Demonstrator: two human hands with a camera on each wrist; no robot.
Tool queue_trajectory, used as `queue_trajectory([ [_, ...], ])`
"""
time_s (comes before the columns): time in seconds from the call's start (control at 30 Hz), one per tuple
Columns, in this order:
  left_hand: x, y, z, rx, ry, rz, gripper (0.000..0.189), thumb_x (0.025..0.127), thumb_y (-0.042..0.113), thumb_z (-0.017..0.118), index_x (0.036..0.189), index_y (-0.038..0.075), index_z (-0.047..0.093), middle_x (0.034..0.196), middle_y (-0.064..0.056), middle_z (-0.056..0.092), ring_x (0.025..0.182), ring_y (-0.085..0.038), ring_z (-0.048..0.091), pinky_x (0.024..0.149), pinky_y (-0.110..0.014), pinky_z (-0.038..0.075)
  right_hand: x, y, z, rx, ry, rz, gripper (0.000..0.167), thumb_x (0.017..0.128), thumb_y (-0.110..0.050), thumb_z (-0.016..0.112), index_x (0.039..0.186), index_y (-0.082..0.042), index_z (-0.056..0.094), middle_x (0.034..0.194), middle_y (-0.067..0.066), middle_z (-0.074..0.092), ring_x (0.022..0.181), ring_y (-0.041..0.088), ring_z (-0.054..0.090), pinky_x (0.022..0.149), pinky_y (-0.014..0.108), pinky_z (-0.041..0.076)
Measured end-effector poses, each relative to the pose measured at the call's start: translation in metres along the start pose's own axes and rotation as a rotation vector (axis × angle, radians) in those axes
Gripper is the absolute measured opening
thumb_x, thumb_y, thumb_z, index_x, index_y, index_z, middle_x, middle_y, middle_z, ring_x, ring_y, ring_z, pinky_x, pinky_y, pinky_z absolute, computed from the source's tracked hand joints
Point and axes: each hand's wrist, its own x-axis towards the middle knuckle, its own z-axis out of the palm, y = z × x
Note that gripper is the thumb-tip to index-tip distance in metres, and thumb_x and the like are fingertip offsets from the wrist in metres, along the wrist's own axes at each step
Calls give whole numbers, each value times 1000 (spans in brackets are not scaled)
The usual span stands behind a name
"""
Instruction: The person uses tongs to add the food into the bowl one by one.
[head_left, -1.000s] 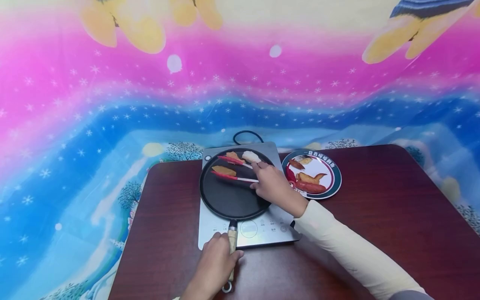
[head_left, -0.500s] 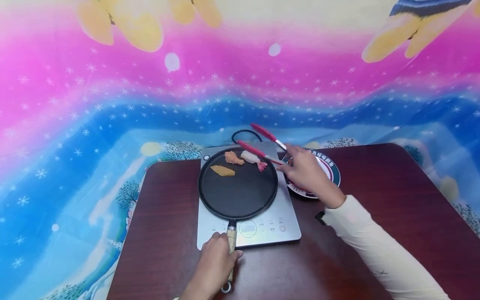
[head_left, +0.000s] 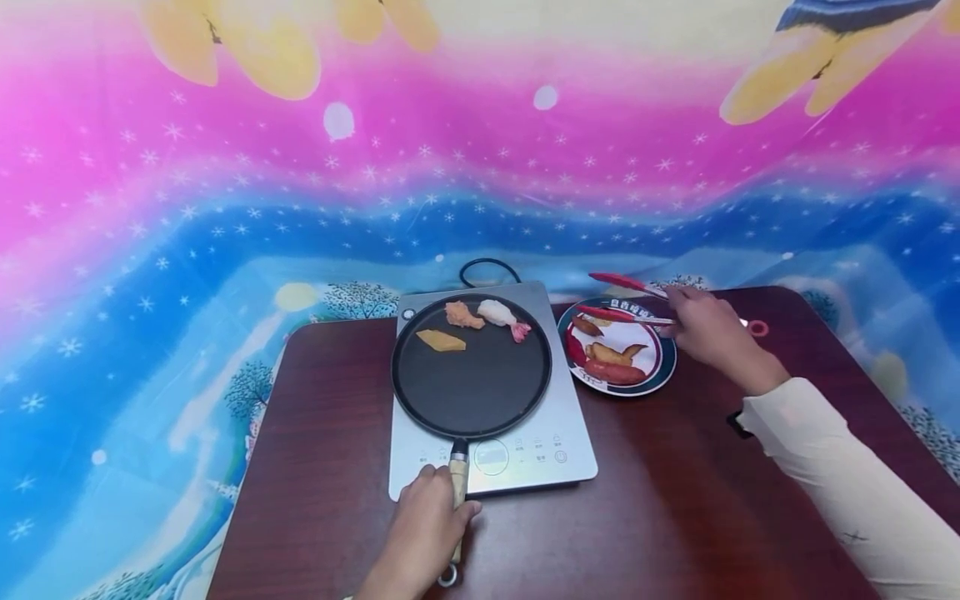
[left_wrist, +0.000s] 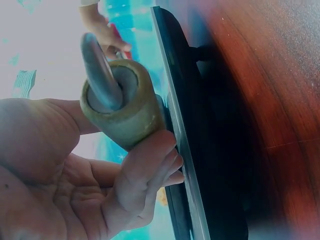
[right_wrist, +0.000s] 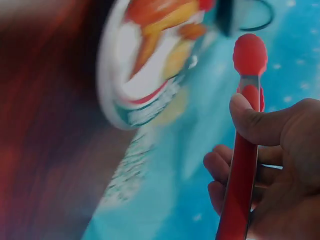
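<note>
My left hand (head_left: pixel 429 521) grips the pale wooden handle (head_left: pixel 459 479) of a flat black frying pan (head_left: pixel 472 387). In the left wrist view the handle's end (left_wrist: pixel 125 107) with its metal ring shows above the curled fingers (left_wrist: pixel 142 170). On the pan lie a shrimp (head_left: pixel 497 313) with a pink tail, a crumbly orange-brown piece (head_left: pixel 462 315) and a flat yellow piece (head_left: pixel 441 340). My right hand (head_left: pixel 708 333) holds red-tipped tongs (right_wrist: pixel 240 175), their arms spread with nothing between them. The tips overlap the far side of a plate (head_left: pixel 663 371) in the head view.
The plate carries a sausage (head_left: pixel 615 372), a chicken wing (head_left: pixel 609 354) and other food pieces. Under the pan is a silver induction cooker (head_left: pixel 577 467) with a black cord (head_left: pixel 489 262) behind it. A printed cloth (head_left: pixel 300 200) hangs behind the dark wooden table (head_left: pixel 322 450).
My right hand has moved right with the tongs, from over the pan to beside the plate. The shrimp shows fully on the pan. My left hand stays on the handle.
</note>
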Motion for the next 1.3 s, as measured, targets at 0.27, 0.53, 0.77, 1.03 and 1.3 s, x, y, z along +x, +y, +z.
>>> queue_trajectory([
  [0.27,0,1,-1,14,-9,0,37,77,24,89,92,-4,70,73,-2,53,66,-14,54,63,-34,47,0,36,14,-132,-52,14,60,89,-7,73,139,14,48,132,39,55,123,58,49,95,71,37],
  [0.53,-1,1,-1,-5,-22,-16,37,77,23,88,92,-5,70,74,-2,54,67,-14,54,64,-35,49,10,41,21,-163,-114,19,61,91,-7,74,142,13,46,136,39,52,127,59,45,102,73,33],
  [0.77,0,2,-1,-10,-14,-3,35,77,24,88,91,-3,70,74,-2,54,67,-15,55,64,-34,47,18,42,26,-137,-176,43,65,93,-8,72,147,12,42,144,39,45,135,62,37,109,77,26],
  [1.03,-1,3,-2,0,-5,-3,37,77,24,89,92,-4,70,74,-2,54,67,-16,56,64,-35,47,18,48,36,-129,-213,60,63,95,-10,70,147,10,42,145,40,46,131,61,43,107,80,27],
  [1.3,-1,3,-1,-9,1,4,36,77,23,89,91,-4,71,74,-2,55,67,-15,55,64,-35,47,13,49,45,-107,-216,83,58,94,-9,71,144,10,47,138,40,51,126,60,48,103,81,30],
])
